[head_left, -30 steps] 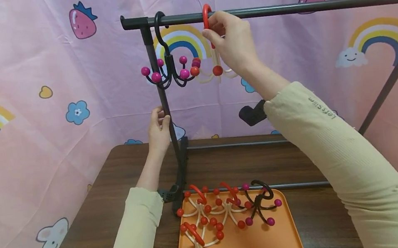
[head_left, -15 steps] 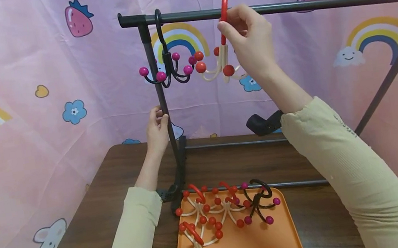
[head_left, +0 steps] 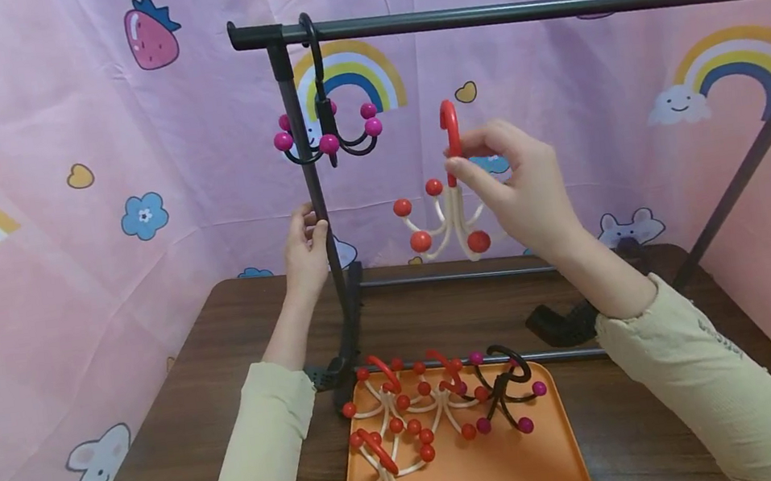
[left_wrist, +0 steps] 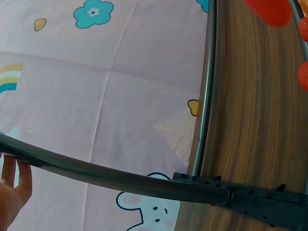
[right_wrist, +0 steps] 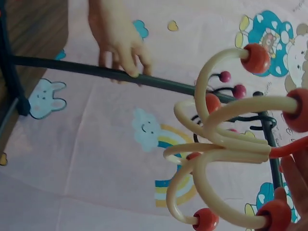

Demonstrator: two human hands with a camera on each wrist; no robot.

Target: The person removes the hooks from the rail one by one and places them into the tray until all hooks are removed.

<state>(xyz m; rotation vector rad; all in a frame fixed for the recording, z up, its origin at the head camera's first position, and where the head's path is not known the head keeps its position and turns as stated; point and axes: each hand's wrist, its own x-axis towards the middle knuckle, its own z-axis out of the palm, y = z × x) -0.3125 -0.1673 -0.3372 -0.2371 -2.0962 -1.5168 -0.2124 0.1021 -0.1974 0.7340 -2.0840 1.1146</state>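
Observation:
My right hand (head_left: 528, 185) pinches the red hook (head_left: 451, 130) of a cream hook hanger (head_left: 455, 211), below the top rail. Several cream arms with red balls at their tips curve out from it; in the right wrist view that hanger (right_wrist: 240, 153) fills the foreground. My left hand (head_left: 305, 255) holds the dark upright post (head_left: 340, 287) of the rack between thumb and fingers. Only its fingertips (left_wrist: 24, 180) show at the left wrist view's edge. A black hook hanger (head_left: 325, 110) with magenta balls hangs from the rail (head_left: 473, 14) near its left end.
On the wooden table (head_left: 198, 428), an orange tray (head_left: 504, 477) carries several cream-and-red hook hangers (head_left: 385, 476) and a black one (head_left: 500, 392). Lower crossbars (head_left: 456, 276) of the rack run across the table. A slanted post (head_left: 747, 152) stands at the right.
My right hand has brought the cream-and-red hook hanger off the rail, first to the right, then down and clear of it. The left hand stays on the post.

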